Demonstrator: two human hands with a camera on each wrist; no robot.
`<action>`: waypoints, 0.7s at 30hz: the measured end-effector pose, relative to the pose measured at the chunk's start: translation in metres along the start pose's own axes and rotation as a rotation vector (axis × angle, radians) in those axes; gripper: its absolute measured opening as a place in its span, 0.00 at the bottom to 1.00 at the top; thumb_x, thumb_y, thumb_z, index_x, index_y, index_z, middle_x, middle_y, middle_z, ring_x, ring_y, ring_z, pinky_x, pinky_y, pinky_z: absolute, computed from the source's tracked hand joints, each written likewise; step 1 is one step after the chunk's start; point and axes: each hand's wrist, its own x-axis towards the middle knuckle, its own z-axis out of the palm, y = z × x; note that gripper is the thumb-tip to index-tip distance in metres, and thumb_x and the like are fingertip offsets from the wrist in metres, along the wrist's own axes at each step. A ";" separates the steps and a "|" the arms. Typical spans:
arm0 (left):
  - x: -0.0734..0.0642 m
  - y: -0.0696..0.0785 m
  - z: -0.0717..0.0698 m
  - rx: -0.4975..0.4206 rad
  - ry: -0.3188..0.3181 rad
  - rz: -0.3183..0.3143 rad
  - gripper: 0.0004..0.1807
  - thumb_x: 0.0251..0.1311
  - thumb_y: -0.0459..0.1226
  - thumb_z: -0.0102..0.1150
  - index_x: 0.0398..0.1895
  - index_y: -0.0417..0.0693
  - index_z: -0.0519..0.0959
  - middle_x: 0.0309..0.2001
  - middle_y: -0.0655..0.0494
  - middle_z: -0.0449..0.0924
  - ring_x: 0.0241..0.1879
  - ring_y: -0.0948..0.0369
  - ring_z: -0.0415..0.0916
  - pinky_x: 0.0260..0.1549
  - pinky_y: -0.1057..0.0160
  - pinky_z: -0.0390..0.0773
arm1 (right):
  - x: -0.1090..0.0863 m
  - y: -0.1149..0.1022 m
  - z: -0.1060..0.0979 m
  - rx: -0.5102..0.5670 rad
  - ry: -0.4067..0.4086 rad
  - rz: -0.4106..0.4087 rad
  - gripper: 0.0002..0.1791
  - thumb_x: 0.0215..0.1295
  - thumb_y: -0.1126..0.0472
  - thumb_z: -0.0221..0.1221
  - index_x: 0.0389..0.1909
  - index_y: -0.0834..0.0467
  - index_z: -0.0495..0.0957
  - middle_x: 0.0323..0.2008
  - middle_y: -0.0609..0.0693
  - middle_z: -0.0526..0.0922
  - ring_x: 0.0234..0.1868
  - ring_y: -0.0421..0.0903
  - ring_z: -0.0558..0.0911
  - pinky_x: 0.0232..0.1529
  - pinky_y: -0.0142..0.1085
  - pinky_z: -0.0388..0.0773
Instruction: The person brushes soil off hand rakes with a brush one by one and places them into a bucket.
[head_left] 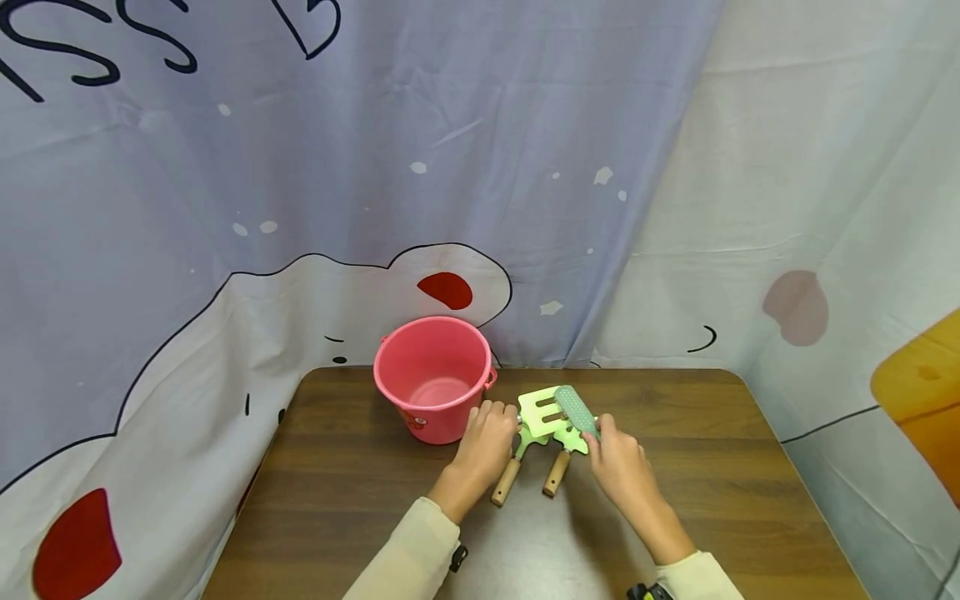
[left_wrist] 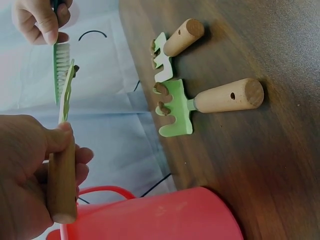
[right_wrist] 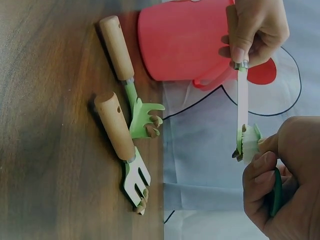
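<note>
My left hand [head_left: 487,442] grips the wooden handle of a small light-green garden fork [head_left: 528,408], raised above the table. The right hand [head_left: 622,458] holds a green brush [head_left: 576,407], whose white bristles [right_wrist: 250,145] touch the fork's head. Brown lumps cling to that head in the right wrist view. Below, on the table, lie a green hand rake [left_wrist: 179,107] and a second small fork [right_wrist: 134,175], both with wooden handles and brown lumps on their tines. My right fingers partly cover the brush handle.
A pink bucket [head_left: 442,423] stands at the table's back left, close beside my left hand. The brown wooden table [head_left: 337,483] ends at a printed curtain [head_left: 465,167] hanging behind it.
</note>
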 end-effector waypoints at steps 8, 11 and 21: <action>0.000 -0.002 0.000 -0.002 -0.018 -0.007 0.10 0.63 0.42 0.68 0.36 0.47 0.80 0.33 0.54 0.80 0.38 0.55 0.77 0.37 0.58 0.71 | 0.003 0.012 -0.003 0.008 0.018 0.016 0.11 0.71 0.62 0.62 0.43 0.65 0.73 0.27 0.63 0.85 0.30 0.65 0.86 0.25 0.55 0.78; -0.001 -0.002 0.001 -0.004 -0.015 -0.005 0.10 0.63 0.42 0.69 0.36 0.47 0.80 0.32 0.54 0.79 0.38 0.55 0.77 0.36 0.58 0.71 | 0.005 0.018 -0.004 0.017 0.023 0.019 0.11 0.71 0.62 0.62 0.43 0.66 0.74 0.27 0.64 0.85 0.30 0.65 0.86 0.26 0.56 0.78; -0.002 -0.005 0.001 -0.004 -0.022 -0.009 0.07 0.62 0.39 0.67 0.35 0.48 0.79 0.32 0.54 0.80 0.39 0.55 0.77 0.37 0.58 0.71 | 0.009 0.022 -0.009 0.080 -0.005 0.040 0.11 0.72 0.63 0.62 0.45 0.67 0.75 0.27 0.61 0.85 0.30 0.60 0.84 0.33 0.56 0.78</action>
